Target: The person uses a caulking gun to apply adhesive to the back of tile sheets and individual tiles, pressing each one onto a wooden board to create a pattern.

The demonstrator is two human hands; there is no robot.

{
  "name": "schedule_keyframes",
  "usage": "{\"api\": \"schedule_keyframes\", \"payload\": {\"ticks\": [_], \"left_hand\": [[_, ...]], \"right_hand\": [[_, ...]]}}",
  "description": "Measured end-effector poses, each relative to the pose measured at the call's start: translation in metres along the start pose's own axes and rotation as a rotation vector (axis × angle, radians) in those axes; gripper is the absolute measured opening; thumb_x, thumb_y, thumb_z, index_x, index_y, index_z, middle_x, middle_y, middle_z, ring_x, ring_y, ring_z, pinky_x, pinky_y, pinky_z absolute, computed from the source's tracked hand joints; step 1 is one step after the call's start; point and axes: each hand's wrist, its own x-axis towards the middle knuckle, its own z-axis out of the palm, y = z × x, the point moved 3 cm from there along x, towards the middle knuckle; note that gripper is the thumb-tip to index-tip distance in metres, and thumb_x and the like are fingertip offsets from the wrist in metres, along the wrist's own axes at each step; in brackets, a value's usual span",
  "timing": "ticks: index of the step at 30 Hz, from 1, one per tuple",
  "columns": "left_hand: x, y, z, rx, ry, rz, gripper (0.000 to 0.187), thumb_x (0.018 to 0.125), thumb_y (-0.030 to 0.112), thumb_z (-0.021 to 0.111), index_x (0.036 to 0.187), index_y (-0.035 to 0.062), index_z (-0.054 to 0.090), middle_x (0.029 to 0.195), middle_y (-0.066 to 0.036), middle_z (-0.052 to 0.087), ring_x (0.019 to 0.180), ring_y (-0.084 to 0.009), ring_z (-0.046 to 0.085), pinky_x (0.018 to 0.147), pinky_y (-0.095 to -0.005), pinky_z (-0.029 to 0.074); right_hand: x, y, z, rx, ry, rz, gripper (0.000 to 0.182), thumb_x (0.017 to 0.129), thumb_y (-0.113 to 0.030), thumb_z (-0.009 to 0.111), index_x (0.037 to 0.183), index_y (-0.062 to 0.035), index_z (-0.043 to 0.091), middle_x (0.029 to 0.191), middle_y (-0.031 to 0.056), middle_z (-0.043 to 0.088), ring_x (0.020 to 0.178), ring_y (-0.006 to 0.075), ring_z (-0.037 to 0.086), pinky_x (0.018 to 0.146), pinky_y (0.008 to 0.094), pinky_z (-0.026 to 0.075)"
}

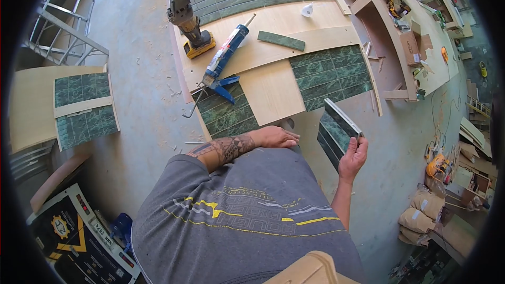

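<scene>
Right fingers point(353, 152) closed on green tile pieces point(337, 135), held up beside the bench point(268, 87). Pieces are dark green, glossy, pale marbled veins, straight edges, light strip along the upper edge. Your left hand point(276, 137) is at the near bench edge, palm down; can't tell if its fingers grip anything. Beyond the left fingers: caulking gun point(223, 55), yellow-black power tool point(192, 26), loose green strip point(281, 41).
</scene>
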Motion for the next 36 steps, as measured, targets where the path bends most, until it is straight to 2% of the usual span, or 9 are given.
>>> {"api": "schedule_keyframes", "payload": {"ticks": [2,4,8,12,15,17,19,29,36], "left_hand": [[-0.016,0.001,0.003,-0.291,-0.112,-0.047,0.067,0.104,0.038,0.058,0.156,0.0004,0.039,0.164,-0.025,0.035,0.156,-0.0421,0.028,0.127,-0.0555,0.023],[-0.043,-0.011,-0.031,0.162,0.503,-0.16,0.069,0.104,0.039,0.058,0.155,-0.0034,0.039,0.162,-0.027,0.037,0.154,-0.0426,0.03,0.128,-0.0536,0.022],[-0.073,-0.027,-0.049,0.629,0.681,-0.511,0.069,0.105,0.04,0.056,0.152,-0.0079,0.041,0.159,-0.03,0.04,0.152,-0.0428,0.033,0.128,-0.0537,0.022],[-0.076,0.001,-0.025,-0.043,0.033,-0.114,0.053,0.104,0.038,0.059,0.139,-0.0021,0.056,0.148,-0.028,0.053,0.148,-0.0416,0.041,0.127,-0.0534,0.027],[-0.113,0.016,-0.039,0.182,0.473,-0.024,0.038,0.101,0.028,0.065,0.128,0.0013,0.062,0.136,-0.023,0.061,0.137,-0.04,0.052,0.12,-0.0498,0.038],[-0.163,0.004,-0.058,0.169,1.161,-0.508,0.039,0.097,0.023,0.07,0.129,0.001,0.061,0.122,-0.019,0.064,0.12,-0.0386,0.059,0.107,-0.0489,0.046],[-0.201,-0.028,-0.035,-0.073,1.374,-0.827,0.043,0.094,0.021,0.073,0.129,0.0002,0.058,0.117,-0.02,0.058,0.112,-0.0376,0.056,0.102,-0.0473,0.045],[-0.213,-0.087,-0.053,0.098,1.356,-1.31,0.079,0.09,0.041,0.077,0.153,0.0036,0.047,0.14,-0.028,0.046,0.132,-0.0444,0.042,0.113,-0.0547,0.035],[-0.222,-0.101,-0.07,-0.07,1.547,-1.224,0.059,0.089,0.033,0.079,0.134,0.0043,0.053,0.134,-0.022,0.054,0.127,-0.0394,0.048,0.11,-0.0514,0.037]], "right_hand": [[0.002,0.004,0.0,0.003,-0.006,0.034,0.023,0.11,-0.023,0.058,0.103,-0.0011,0.059,0.088,0.0083,0.058,0.081,0.0188,0.053,0.076,0.0334,0.047],[0.006,0.008,0.001,0.048,0.07,0.058,0.024,0.11,-0.024,0.057,0.103,-0.001,0.059,0.089,0.0075,0.059,0.083,0.0179,0.053,0.078,0.0327,0.047],[0.023,0.002,0.007,0.046,0.12,0.032,0.024,0.111,-0.025,0.057,0.104,-0.0016,0.059,0.091,0.0068,0.06,0.085,0.0174,0.054,0.081,0.0318,0.047],[0.046,0.013,0.009,0.031,0.14,-0.001,0.024,0.111,-0.025,0.057,0.104,-0.0015,0.059,0.092,0.007,0.06,0.086,0.0178,0.053,0.082,0.0324,0.046],[0.057,0.009,0.004,0.011,0.152,-0.02,0.025,0.111,-0.025,0.057,0.104,-0.0009,0.059,0.092,0.007,0.059,0.086,0.0187,0.052,0.082,0.0332,0.046],[0.06,-0.001,0.003,-0.008,0.188,-0.022,0.026,0.111,-0.025,0.056,0.105,-0.0001,0.059,0.093,0.0068,0.06,0.088,0.0189,0.053,0.084,0.0332,0.046],[0.063,0.004,0.004,0.013,0.193,-0.026,0.026,0.111,-0.025,0.056,0.105,0.0,0.059,0.094,0.0067,0.06,0.088,0.0188,0.053,0.085,0.0332,0.046],[0.066,-0.01,0.021,0.032,0.189,-0.032,0.026,0.111,-0.025,0.057,0.103,0.0001,0.059,0.093,0.0054,0.058,0.087,0.0172,0.051,0.084,0.0317,0.046],[0.057,-0.031,0.033,0.039,0.167,-0.049,0.03,0.112,-0.027,0.056,0.097,-0.002,0.054,0.086,0.0025,0.053,0.081,0.0156,0.047,0.078,0.0305,0.044]]}}
